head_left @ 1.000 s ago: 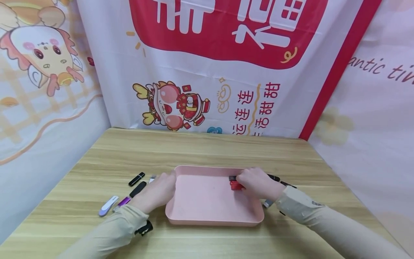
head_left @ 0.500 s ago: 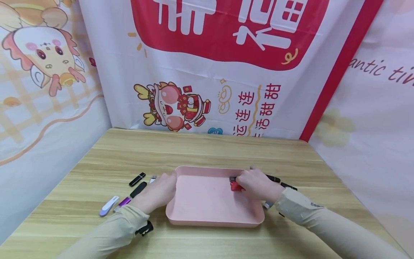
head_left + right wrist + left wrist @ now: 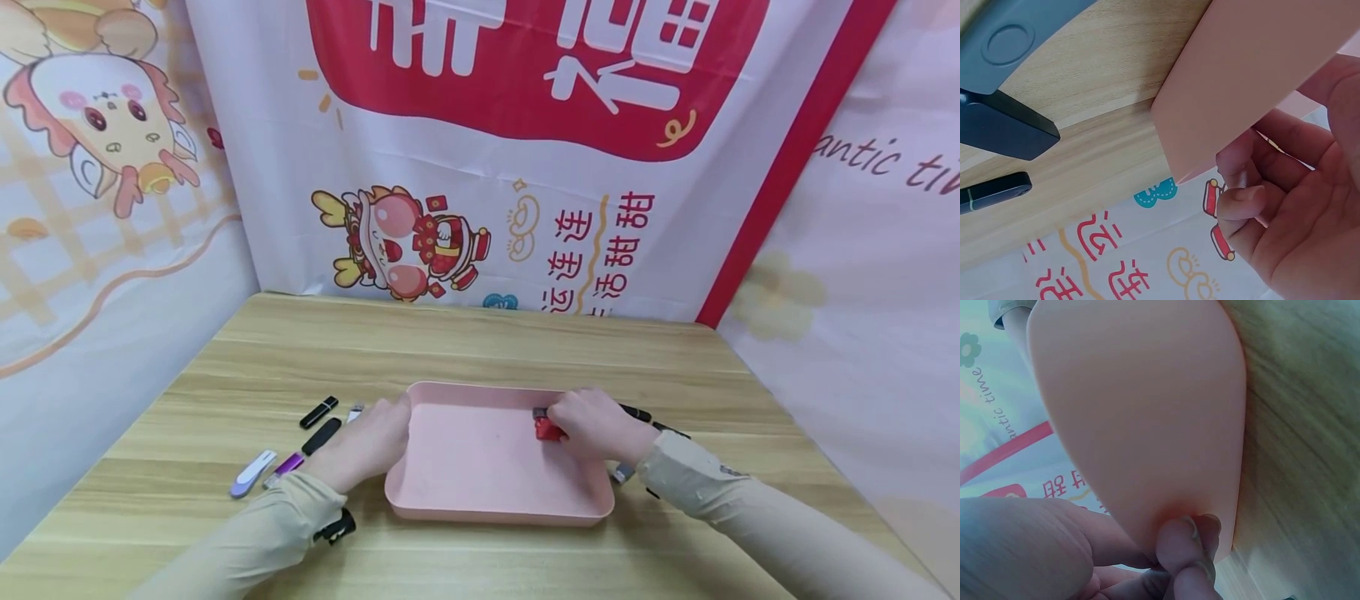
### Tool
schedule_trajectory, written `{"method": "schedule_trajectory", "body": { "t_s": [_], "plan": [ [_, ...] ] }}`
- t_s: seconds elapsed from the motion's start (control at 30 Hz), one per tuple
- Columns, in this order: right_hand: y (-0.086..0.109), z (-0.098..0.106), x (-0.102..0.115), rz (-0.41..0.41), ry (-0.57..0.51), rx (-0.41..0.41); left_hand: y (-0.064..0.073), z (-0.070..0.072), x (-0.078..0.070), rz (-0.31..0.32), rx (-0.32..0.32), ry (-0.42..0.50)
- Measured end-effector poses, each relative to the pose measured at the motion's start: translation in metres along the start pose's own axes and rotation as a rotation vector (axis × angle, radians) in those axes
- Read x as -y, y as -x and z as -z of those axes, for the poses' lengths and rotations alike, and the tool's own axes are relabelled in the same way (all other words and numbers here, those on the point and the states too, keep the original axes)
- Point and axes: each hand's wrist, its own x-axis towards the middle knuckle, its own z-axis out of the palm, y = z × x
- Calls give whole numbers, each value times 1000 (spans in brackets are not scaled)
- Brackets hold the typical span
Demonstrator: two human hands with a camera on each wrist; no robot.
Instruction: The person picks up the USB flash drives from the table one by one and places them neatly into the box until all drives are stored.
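Observation:
A shallow pink tray [image 3: 495, 454] stands on the table. My left hand [image 3: 375, 437] pinches its left wall at the rim; in the left wrist view the fingertips [image 3: 1179, 540] press against the pink wall. My right hand [image 3: 596, 425] reaches over the tray's right side, with its fingers at a small red USB flash drive [image 3: 547, 429] in the tray's far right corner. Just beyond lies a dark grey stick [image 3: 540, 412], partly hidden by the hand. In the right wrist view the lower fingers [image 3: 1247, 203] are curled beside the tray's outer wall, while the thumb and index tips are hidden behind it.
Left of the tray lie a black flash drive [image 3: 318, 412], a black and purple one [image 3: 292, 462] and a white and lavender one [image 3: 252, 473]. Several dark sticks [image 3: 636, 412] lie to the right, with a grey one [image 3: 622, 473] near the tray. Printed cloth [image 3: 660, 208] hangs behind the table.

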Motion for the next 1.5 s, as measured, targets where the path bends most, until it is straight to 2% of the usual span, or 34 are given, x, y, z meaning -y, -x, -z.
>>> {"method": "schedule_trajectory", "body": {
  "t_s": [0.63,0.77,0.87,1.07,1.17,1.3,1.5],
  "plan": [
    [-1,2,2,-29,0,37,2,1,-1,24,5,-11],
    [-1,6,2,-65,-14,66,2,1,-1,27,5,-4],
    [0,13,-1,-100,-57,54,2,0,-1,25,5,5],
    [2,33,-19,-173,-141,-10,1,0,0,13,3,0],
    [5,43,-30,-185,-169,-42,3,0,0,9,-1,-2],
    [13,49,-46,-187,-146,-71,3,0,0,9,-5,7],
    [31,48,-71,-192,-78,-26,2,1,-1,3,6,14]
  ]
}}
